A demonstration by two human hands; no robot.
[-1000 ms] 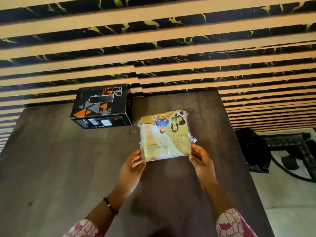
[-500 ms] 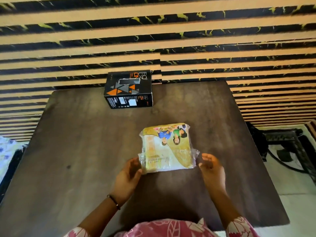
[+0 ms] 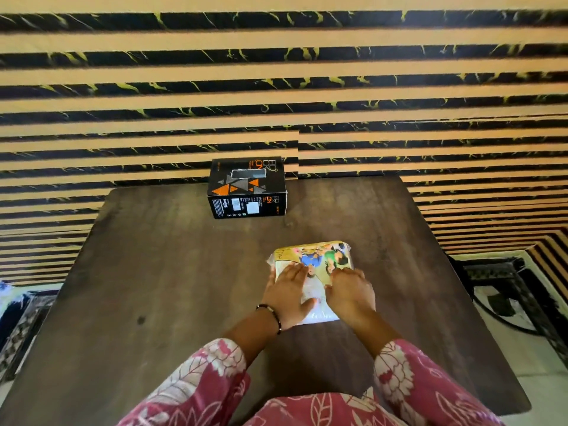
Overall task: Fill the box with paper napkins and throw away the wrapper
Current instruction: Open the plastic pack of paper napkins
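Both our hands lie on the wrapped napkin pack (image 3: 313, 262) at the middle of the dark wooden table (image 3: 159, 272). Our left hand (image 3: 289, 292) rests palm down on the near left part of the pack, fingers spread flat and the thumb stretched toward the centre; our right hand (image 3: 349, 295) covers the near right part, fingers loosely curved over the plastic. Whether either hand is pinching the wrapper or only pressing on it, we cannot tell. A thin dark bracelet (image 3: 273, 318) circles our left wrist, and pink floral sleeves (image 3: 408, 373) frame the bottom of the view. Printed yellow film with cartoon figures shows on the far half of the pack, while its near end looks white and glossy between our hands. Well apart from the pack, at the far edge of the table, stands a closed black box (image 3: 247, 187) with orange and grey triangles. Behind it rises a wall (image 3: 276, 72) of tan and black stripes.
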